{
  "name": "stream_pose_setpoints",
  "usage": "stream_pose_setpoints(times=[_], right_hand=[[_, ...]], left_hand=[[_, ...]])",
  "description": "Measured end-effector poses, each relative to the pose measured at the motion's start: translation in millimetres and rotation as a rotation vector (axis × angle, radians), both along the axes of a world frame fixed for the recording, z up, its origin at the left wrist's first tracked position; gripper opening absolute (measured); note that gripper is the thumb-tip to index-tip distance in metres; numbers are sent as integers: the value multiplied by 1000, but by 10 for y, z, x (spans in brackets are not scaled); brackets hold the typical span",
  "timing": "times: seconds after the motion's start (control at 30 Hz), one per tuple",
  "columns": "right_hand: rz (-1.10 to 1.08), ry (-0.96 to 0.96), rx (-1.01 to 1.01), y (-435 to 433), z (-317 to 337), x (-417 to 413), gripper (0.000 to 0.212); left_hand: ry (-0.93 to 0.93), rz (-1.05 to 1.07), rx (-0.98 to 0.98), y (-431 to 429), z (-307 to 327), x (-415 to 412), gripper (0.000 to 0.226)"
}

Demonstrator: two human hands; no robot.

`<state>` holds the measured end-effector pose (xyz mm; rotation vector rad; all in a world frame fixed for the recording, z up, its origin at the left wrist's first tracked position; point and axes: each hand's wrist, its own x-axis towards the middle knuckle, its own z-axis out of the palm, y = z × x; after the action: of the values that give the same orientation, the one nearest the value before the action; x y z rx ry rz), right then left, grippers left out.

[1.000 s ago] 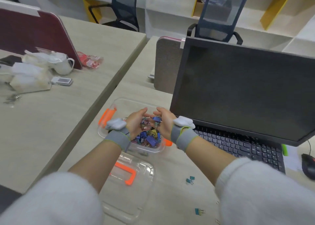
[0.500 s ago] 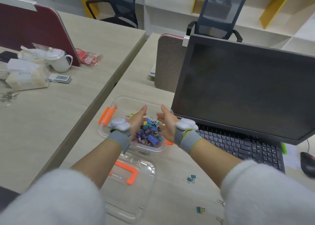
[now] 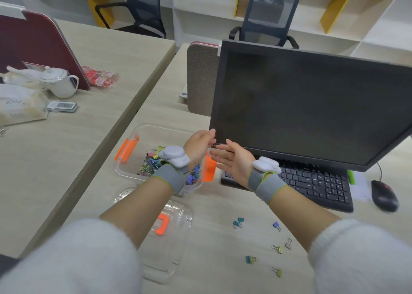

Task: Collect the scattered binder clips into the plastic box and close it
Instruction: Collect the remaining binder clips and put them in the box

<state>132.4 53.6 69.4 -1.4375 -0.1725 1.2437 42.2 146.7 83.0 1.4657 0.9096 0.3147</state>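
Currently neither hand holds anything. The left hand [image 3: 199,147] is loosely curled above the right end of the plastic box [image 3: 142,135], fingers relaxed and its grip empty. The right hand [image 3: 234,160] is spread flat, palm facing left, just right of the box's orange latch [image 3: 210,168], fingers extended and its grip empty.

Change since half a second ago: both hands were then cupped over the pile inside the box; they have now lifted clear and shifted right, toward the lower edge of the monitor [image 3: 312,108]. Judgement: a batch has been deposited, and the hands are free for the next pickup.

The box stands open on the table [image 3: 223,260], holding a heap of coloured binder clips [image 3: 151,162] too numerous to count. Its clear lid [image 3: 176,244], with one orange handle, lies separately on the table, nearer the person.

Count of items:
- Boxes: one; lids: one.
- Orange latches on the box: two, one per end.
- Loose clips [image 3: 238,222] on the table, right of the lid: roughly six or seven visible, in scattered groups; the teal pair may be two.

Judgement: collection is incomplete; closing is not yet due.
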Motion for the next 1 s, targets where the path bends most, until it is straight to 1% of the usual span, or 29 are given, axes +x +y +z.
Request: stream_pose_setpoints(times=[0.1, 0.2, 0.27, 0.37, 0.47, 0.53, 0.57, 0.67, 0.73, 0.8, 0.83, 0.9, 0.97, 1.0], right_hand=[[-39, -30, -36, -191, -33, 135, 37], [-68, -40, -63, -358, -70, 219, 37], [-78, -56, -97, -504, -117, 280, 32], [-70, -139, -209, -730, -232, 395, 23], [-64, -275, -327, -983, -383, 492, 27], [-75, -387, -363, -1219, -545, 560, 20], [-68, -446, -383, -1354, -633, 590, 17], [23, -623, -498, -1716, -869, 682, 21], [130, -749, -636, -1892, -1008, 743, 26], [216, -845, -769, -2047, -1126, 787, 27], [234, -873, -802, -2118, -1170, 784, 28], [295, -934, -790, -2249, -1250, 765, 31], [472, -970, -764, -2341, -1301, 714, 37], [517, -963, -730, -2349, -1311, 671, 37]], left_hand=[[-48, -10, 24, -197, -3, 120, 15], [-64, -28, 39, -346, -74, 203, 16], [-41, -61, 49, -444, -161, 272, 18], [47, -117, 140, -589, -344, 338, 16], [137, -201, 194, -716, -565, 348, 11], [226, -264, 237, -795, -722, 338, 9], [274, -297, 265, -832, -796, 321, 12], [460, -405, 354, -921, -987, 263, 22], [656, -509, 432, -961, -1088, 227, 28], [800, -627, 474, -1025, -1160, 218, 32], [837, -679, 485, -1064, -1188, 210, 34], [853, -735, 510, -1132, -1213, 199, 34], [822, -776, 531, -1216, -1212, 198, 33], [797, -803, 531, -1265, -1206, 196, 32]])
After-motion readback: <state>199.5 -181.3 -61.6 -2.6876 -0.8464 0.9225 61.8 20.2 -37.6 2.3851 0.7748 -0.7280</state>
